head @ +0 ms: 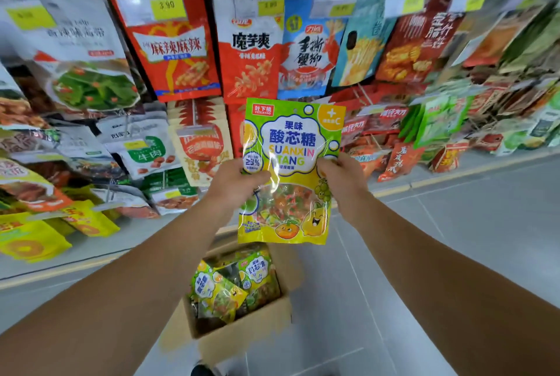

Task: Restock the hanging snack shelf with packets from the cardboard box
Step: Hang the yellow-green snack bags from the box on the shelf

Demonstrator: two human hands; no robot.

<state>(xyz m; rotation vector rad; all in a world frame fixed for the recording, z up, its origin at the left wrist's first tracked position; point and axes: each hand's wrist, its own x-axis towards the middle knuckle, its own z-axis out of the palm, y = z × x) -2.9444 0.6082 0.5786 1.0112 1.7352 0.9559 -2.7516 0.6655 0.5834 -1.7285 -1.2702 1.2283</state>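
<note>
I hold one green and yellow candy packet (291,172) up in front of the hanging snack shelf (248,42). My left hand (236,185) grips its left edge, with my thumb lying across the front. My right hand (342,178) pinches its right edge, with my fingers curled round the side. The packet stands upright and its front faces me. Behind it hang many snack bags in rows, red, white, blue and orange, with yellow price tags (168,6) above them. Down below, between my arms, the cardboard box (242,336) sits open on the grey floor (454,239). More of the same candy packets (230,284) lie piled inside it
</note>
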